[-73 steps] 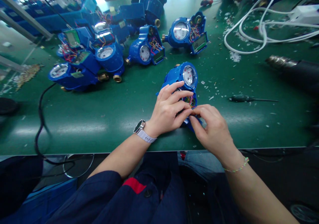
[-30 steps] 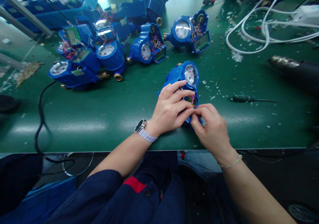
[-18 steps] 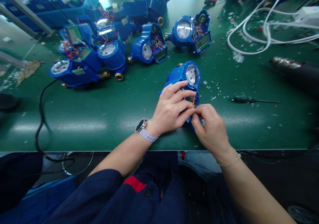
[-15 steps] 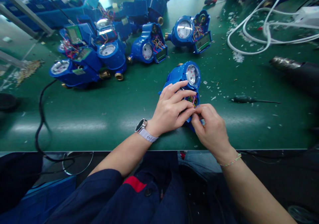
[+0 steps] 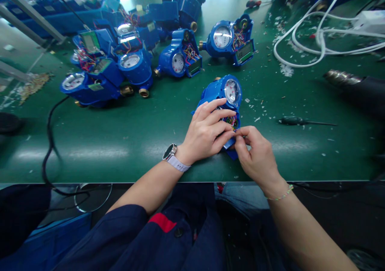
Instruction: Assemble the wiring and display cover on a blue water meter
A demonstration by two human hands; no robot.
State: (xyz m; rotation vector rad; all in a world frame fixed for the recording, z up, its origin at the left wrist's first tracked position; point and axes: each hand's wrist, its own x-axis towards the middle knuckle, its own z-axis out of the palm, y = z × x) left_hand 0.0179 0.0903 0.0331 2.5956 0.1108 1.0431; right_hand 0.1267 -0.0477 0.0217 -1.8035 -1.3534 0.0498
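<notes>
A blue water meter (image 5: 207, 90) with a round clear dial lies in front of me, its wiring compartment facing me. Across its body rests my left hand (image 5: 206, 130), fingers curved over the casing. Its thumb and index tip come together by the thin coloured wires (image 5: 231, 121). My right hand (image 5: 255, 154) is closed in a pinch at the compartment's lower edge, touching the left fingertips. Wires run into that pinch, though their ends are hidden by the fingers. Below the hands, part of the meter's blue lid (image 5: 230, 143) shows.
Other open blue meters (image 5: 177, 60) stand behind and to the left. On the right lie a dark screwdriver (image 5: 296, 121), a heat gun (image 5: 345, 78) and a looped white cable (image 5: 321, 34). A red-handled screwdriver (image 5: 253, 3) lies farther back. White scraps dot the green tabletop (image 5: 135, 126).
My right hand has shifted slightly, and more of the blue lid shows beneath the fingers. The left hand stays in place on the meter.
</notes>
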